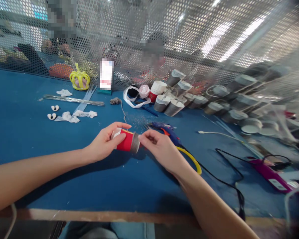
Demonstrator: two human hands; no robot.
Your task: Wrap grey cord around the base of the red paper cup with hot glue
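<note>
My left hand (106, 141) is wrapped round a red and white paper cup (126, 142), which lies tilted on its side above the table. Grey cord (135, 142) is wound round the cup's right end. A loose strand runs from a small grey bundle of cord (115, 101) toward the cup. At the cup's right end, my right hand (155, 144) has thumb and fingers pinched together; what lies between them is too small to make out. Just beyond my right hand rests a blue glue gun (168, 130) with an orange trigger.
Several grey-wrapped cups (174, 108) stand at the back right. Metal rods (74, 100), white scraps (68, 117) and a yellow woven basket (79, 79) lie left. Black cables run to a purple power strip (270, 176). A perforated metal screen (129, 39) borders the back.
</note>
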